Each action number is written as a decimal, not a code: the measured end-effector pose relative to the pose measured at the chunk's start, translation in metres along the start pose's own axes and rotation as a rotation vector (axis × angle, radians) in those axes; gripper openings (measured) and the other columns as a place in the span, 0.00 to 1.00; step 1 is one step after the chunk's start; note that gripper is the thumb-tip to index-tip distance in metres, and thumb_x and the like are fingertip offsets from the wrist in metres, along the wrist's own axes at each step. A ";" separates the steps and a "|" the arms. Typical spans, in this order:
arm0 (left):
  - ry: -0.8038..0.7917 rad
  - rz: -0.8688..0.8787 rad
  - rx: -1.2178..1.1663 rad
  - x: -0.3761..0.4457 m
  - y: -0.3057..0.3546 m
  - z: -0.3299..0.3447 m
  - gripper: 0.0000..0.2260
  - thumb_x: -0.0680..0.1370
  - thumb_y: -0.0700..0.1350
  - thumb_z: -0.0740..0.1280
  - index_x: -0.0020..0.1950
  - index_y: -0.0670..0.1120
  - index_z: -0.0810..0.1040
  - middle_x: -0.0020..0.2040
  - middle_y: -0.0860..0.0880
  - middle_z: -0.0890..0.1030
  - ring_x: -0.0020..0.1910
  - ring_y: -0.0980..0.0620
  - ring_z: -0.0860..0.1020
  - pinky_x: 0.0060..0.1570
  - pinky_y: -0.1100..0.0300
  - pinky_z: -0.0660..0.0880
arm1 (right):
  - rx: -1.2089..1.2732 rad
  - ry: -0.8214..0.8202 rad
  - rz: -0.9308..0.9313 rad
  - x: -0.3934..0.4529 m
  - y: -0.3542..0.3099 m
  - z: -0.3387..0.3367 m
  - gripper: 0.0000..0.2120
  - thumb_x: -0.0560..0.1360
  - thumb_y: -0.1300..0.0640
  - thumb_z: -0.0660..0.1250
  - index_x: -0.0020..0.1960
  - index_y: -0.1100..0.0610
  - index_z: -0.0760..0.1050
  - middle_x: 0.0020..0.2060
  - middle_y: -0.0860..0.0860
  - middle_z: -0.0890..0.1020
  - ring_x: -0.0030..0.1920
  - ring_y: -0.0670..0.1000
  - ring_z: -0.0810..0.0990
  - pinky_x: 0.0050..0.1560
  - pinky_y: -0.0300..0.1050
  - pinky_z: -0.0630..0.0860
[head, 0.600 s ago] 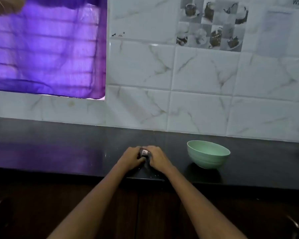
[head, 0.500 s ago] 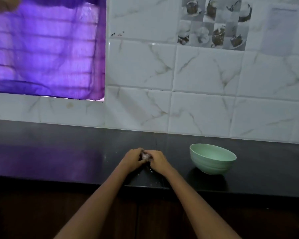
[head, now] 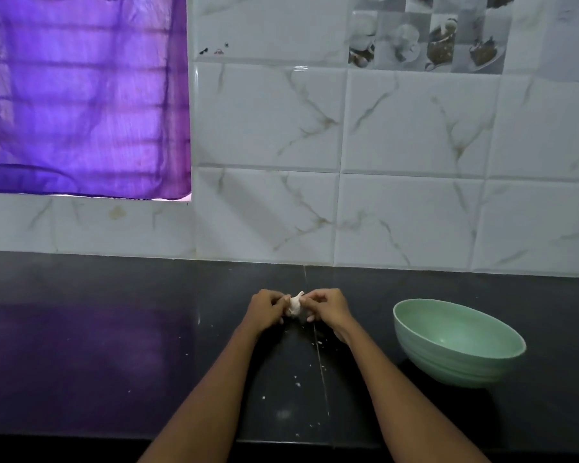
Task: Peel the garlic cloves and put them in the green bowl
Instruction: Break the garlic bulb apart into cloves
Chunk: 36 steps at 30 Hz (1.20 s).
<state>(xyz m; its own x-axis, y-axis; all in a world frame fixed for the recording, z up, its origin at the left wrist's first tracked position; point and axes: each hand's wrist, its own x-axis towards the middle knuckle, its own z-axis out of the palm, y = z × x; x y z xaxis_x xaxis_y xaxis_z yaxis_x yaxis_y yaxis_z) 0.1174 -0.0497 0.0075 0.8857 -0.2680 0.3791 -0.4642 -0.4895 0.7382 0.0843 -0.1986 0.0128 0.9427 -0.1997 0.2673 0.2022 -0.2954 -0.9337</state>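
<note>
A white marble-patterned tiled wall (head: 348, 145) fills the upper view, with a purple curtain (head: 81, 95) over a window at the upper left. Below it runs a dark, glossy bench (head: 97, 345) on which I work, its front edge close to my body. The green bowl (head: 455, 345) sits on the bench to my right, near my forearm but not touching it, and looks empty; I judge it is set there so a peeled clove needs only a short carry. My left hand (head: 264, 310) and right hand (head: 330, 307) are drawn together just above the bench, the fingers of both pinching a small pale piece of garlic (head: 295, 304) between them, likely to pull its skin apart. Tiny white flecks of skin (head: 296, 384) lie scattered on the bench below my wrists. Open bench stretches wide to my left and back to the wall.
</note>
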 end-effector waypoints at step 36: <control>-0.095 -0.108 -0.527 -0.023 0.013 -0.003 0.10 0.74 0.34 0.68 0.55 0.34 0.79 0.47 0.36 0.81 0.42 0.46 0.82 0.41 0.62 0.80 | -0.038 0.066 -0.040 -0.021 -0.015 0.017 0.08 0.74 0.62 0.68 0.49 0.67 0.81 0.45 0.59 0.83 0.41 0.53 0.82 0.49 0.51 0.81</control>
<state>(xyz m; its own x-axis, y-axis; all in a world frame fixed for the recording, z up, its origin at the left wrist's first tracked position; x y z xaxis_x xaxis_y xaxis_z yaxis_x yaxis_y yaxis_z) 0.0911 -0.0473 0.0106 0.9117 -0.3250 0.2514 -0.2796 -0.0425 0.9592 0.0656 -0.1742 0.0171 0.9143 -0.2482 0.3201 0.2274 -0.3395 -0.9127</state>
